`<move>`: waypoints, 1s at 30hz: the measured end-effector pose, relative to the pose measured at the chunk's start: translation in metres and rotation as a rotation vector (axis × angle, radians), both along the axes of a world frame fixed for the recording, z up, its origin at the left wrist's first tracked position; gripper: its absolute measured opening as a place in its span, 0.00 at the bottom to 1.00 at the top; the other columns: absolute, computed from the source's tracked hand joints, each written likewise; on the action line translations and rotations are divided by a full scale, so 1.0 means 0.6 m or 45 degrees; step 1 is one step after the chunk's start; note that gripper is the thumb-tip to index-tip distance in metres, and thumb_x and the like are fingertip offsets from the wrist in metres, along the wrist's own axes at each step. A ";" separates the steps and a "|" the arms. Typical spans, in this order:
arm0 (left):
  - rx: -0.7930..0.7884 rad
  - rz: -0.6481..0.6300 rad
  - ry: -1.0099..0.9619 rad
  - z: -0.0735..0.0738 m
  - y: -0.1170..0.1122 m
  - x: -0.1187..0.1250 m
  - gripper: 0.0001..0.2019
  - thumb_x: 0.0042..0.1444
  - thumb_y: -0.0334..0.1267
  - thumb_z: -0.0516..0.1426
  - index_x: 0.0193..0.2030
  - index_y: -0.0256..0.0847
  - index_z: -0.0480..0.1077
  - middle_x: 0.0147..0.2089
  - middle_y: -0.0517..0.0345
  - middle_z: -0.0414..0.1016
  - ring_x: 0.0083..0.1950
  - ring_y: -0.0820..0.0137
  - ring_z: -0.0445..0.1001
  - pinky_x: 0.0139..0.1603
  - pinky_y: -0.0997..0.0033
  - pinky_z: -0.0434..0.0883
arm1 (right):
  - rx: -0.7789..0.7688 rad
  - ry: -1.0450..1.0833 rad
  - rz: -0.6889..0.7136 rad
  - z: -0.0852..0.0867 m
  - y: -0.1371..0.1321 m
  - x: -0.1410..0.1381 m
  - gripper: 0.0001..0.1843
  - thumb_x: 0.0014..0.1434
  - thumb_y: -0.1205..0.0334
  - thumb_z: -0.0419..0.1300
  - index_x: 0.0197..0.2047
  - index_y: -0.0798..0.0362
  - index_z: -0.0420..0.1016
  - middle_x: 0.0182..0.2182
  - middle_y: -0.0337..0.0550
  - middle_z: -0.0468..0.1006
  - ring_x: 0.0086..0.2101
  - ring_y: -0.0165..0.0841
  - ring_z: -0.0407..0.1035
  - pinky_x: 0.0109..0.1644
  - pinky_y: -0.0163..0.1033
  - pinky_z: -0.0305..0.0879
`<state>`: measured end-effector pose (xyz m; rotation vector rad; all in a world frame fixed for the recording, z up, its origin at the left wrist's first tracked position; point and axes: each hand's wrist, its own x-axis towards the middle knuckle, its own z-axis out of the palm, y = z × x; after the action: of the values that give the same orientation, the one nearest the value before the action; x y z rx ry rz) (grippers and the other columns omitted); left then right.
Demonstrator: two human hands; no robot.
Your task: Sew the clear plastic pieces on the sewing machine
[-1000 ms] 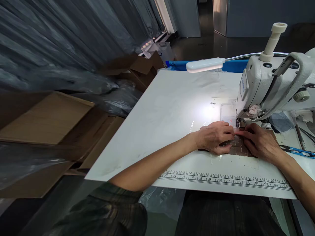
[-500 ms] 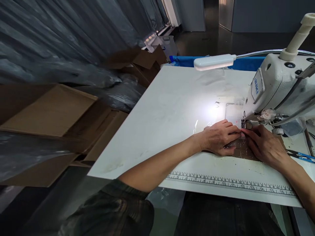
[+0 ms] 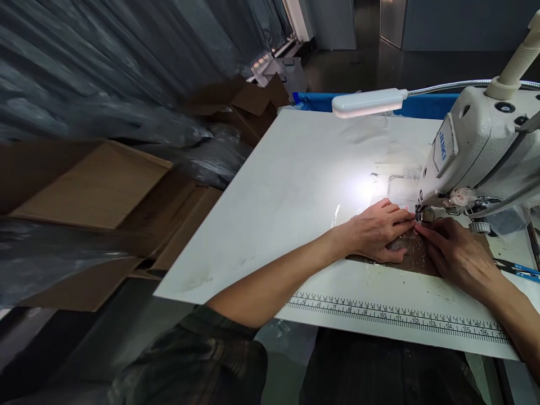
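At the white sewing machine [image 3: 468, 140], my left hand [image 3: 377, 232] lies with its fingers stretched over a clear plastic sheet [image 3: 397, 243]. Its fingertips are close to the presser foot [image 3: 419, 214]. My right hand [image 3: 459, 250] is on the other side, thumb and forefinger pinched together just in front of the foot, seemingly on the edge of that sheet. Both hands partly cover the sheet, so its outline is hard to see. Beneath it shows a brown plate [image 3: 390, 266] set in the white table [image 3: 261, 208].
Blue-handled thread snips [image 3: 521, 271] lie right of my right hand. A lamp [image 3: 369, 103] hangs over the table. A printed ruler [image 3: 383, 316] runs along the front edge. Open cardboard boxes [image 3: 93, 188] and plastic wrapping [image 3: 219, 154] stand to the left.
The view has shifted slightly. Both hands stay by the presser foot, with only small finger movements; the left fingertips lie a little closer to it.
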<state>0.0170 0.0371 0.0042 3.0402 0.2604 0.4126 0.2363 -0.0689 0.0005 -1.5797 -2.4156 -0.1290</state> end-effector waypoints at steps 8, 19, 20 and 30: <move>-0.027 0.074 0.069 0.006 0.004 0.001 0.28 0.63 0.52 0.51 0.60 0.32 0.70 0.60 0.42 0.72 0.48 0.58 0.72 0.51 0.56 0.68 | -0.112 0.243 -0.038 0.014 0.002 0.010 0.23 0.70 0.57 0.47 0.59 0.51 0.77 0.42 0.53 0.78 0.33 0.37 0.75 0.34 0.41 0.74; -0.047 0.127 0.096 0.005 0.007 0.001 0.34 0.63 0.57 0.50 0.64 0.29 0.65 0.62 0.40 0.70 0.53 0.56 0.70 0.54 0.55 0.65 | -0.453 0.564 -0.253 0.037 0.023 0.046 0.25 0.68 0.44 0.46 0.44 0.52 0.77 0.41 0.54 0.81 0.41 0.46 0.77 0.43 0.51 0.76; -0.054 0.131 0.099 0.005 0.007 0.000 0.34 0.63 0.57 0.50 0.64 0.29 0.65 0.62 0.40 0.70 0.54 0.56 0.70 0.54 0.55 0.65 | -0.415 0.569 -0.280 0.035 0.027 0.044 0.25 0.68 0.45 0.45 0.42 0.52 0.77 0.42 0.55 0.80 0.42 0.47 0.76 0.44 0.52 0.76; -0.094 0.168 0.096 0.004 0.005 0.001 0.34 0.64 0.58 0.49 0.65 0.29 0.63 0.62 0.36 0.68 0.55 0.54 0.70 0.54 0.52 0.64 | -0.279 0.568 -0.265 0.010 -0.001 0.044 0.25 0.69 0.43 0.46 0.46 0.52 0.76 0.43 0.55 0.78 0.44 0.48 0.76 0.48 0.55 0.74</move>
<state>0.0176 0.0401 0.0067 2.9793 0.4722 0.2890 0.2628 -0.0697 0.0067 -1.7276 -1.9719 0.4208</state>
